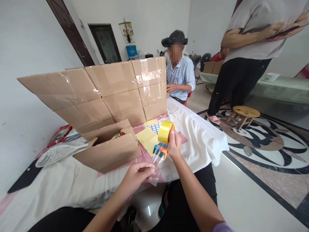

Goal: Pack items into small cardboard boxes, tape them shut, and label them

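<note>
Two hands were at work over the near edge of the surface [202, 138]. At far left lay a white fan guard [54, 154]; right of it sat my small carton [108, 148], flaps part open, with a wall of taped cartons [116, 90] behind. My left hand [136, 175] pinched the free end of the clear tape strip [156, 161], grip closed on it. My right hand [174, 145] was closed around the tape dispenser [164, 138], held above the yellow sheets [147, 138]. Risk, as I judged it: the slack strip could fold and stick to itself or my fingers. Further right, a seated person [180, 77] and a standing person [243, 58] kept apart.
</note>
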### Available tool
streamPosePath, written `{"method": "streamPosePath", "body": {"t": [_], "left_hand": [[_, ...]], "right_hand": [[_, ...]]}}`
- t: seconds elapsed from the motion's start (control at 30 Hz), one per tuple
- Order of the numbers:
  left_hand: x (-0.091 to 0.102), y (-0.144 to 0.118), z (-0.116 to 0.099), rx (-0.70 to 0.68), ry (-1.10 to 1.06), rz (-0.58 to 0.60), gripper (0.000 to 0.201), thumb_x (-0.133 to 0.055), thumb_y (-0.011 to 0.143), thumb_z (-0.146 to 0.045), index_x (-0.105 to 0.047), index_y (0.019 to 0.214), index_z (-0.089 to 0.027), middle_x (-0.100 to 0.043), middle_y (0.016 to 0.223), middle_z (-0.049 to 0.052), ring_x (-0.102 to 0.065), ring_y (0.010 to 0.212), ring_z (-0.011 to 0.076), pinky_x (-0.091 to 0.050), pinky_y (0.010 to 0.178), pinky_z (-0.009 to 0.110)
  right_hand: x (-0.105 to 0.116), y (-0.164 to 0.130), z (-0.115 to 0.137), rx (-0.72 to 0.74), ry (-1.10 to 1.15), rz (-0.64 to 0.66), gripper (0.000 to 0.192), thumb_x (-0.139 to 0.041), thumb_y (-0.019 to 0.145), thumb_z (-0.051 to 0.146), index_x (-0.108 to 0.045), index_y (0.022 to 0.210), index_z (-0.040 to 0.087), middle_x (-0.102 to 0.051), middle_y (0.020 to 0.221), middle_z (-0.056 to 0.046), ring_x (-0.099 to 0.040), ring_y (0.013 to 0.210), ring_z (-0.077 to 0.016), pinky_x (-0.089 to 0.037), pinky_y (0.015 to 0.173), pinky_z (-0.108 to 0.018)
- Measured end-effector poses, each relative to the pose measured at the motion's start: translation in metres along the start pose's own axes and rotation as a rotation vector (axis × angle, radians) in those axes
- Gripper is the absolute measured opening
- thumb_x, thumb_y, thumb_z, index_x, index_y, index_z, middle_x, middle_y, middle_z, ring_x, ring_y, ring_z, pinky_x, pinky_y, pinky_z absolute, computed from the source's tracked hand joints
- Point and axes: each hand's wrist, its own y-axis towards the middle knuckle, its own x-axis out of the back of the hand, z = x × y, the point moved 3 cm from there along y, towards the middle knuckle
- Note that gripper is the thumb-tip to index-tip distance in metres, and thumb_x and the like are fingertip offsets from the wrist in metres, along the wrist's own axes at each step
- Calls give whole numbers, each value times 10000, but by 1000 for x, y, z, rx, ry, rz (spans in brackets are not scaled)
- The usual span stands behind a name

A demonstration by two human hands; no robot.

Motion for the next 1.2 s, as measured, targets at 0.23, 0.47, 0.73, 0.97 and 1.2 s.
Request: {"method": "streamPosePath", "body": {"t": [0.23,0.47,0.73,0.97,1.2], "left_hand": [[8,-1,-4,0,97,93,326,-763,713,-479,-761,792,-162,-753,792,70,-626,630,160,-524,646,289],[-1,6,14,-28,20,48,335,-804,666,-461,-730,782,-155,-721,739,53,-635,650,159,-504,635,272],[-8,13,30,-57,-18,-46,316,-833,638,-429,-679,717,-164,-658,608,5,-574,545,131,-444,527,237],[-7,19,33,-174,-10,16,317,-831,677,-429,-704,761,-151,-691,690,30,-606,634,155,-472,613,259],[-5,7,27,-368,237,-102,246,-751,801,-400,-699,744,-166,-709,737,38,-614,684,168,-468,651,268]], "right_hand": [[-3,-1,7,-23,47,22,476,-392,1026,575,-404,703,225,-389,633,29,-346,569,-129,-278,551,-292],[-8,-4,8,-154,214,-43,476,-471,985,617,-465,731,214,-433,660,23,-394,576,-126,-333,543,-279],[-13,-9,2,-197,165,-42,459,-415,997,628,-538,840,214,-539,710,-3,-485,596,-149,-423,549,-284],[-24,-21,23,-376,321,7,422,-457,977,608,-541,841,217,-516,676,9,-485,567,-143,-450,533,-280],[-27,-23,35,-552,494,-68,305,-640,859,422,-478,695,222,-470,624,46,-461,536,-110,-427,507,-234]]}}
